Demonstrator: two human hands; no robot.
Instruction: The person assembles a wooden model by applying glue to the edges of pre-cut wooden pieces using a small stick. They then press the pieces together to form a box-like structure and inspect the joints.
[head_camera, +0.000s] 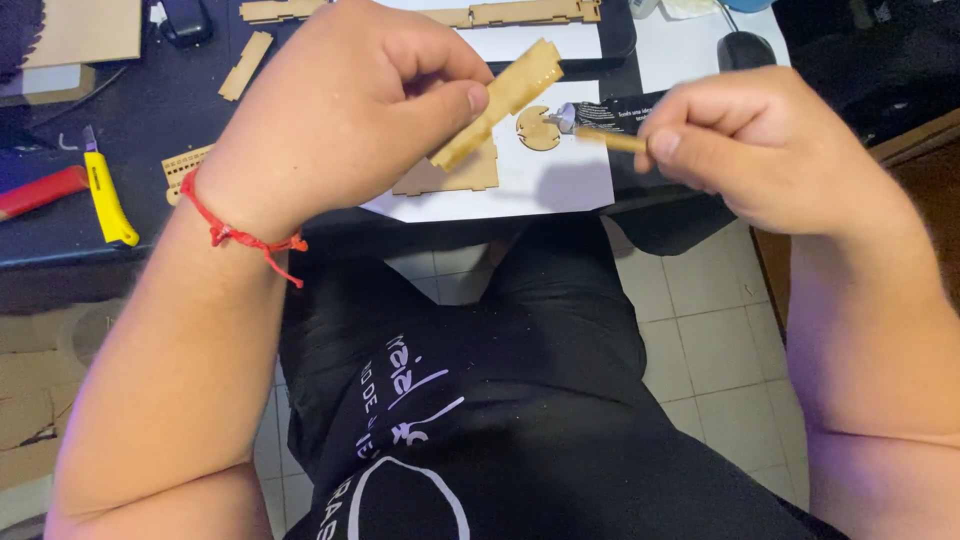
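The left hand (350, 110) pinches a notched strip of thin laser-cut wood (497, 102) between thumb and fingers, tilted up over the desk edge. The right hand (760, 145) is clenched around a small stick (610, 140), its tip near a dark glue tube (600, 115) lying on the white sheet (560, 185). To do this well, steady the strip's edge toward the stick and spread thinly — blobs would clog the notches. A round wooden piece (538, 128) lies just beside; a yellow utility knife (105, 195) sits well apart.
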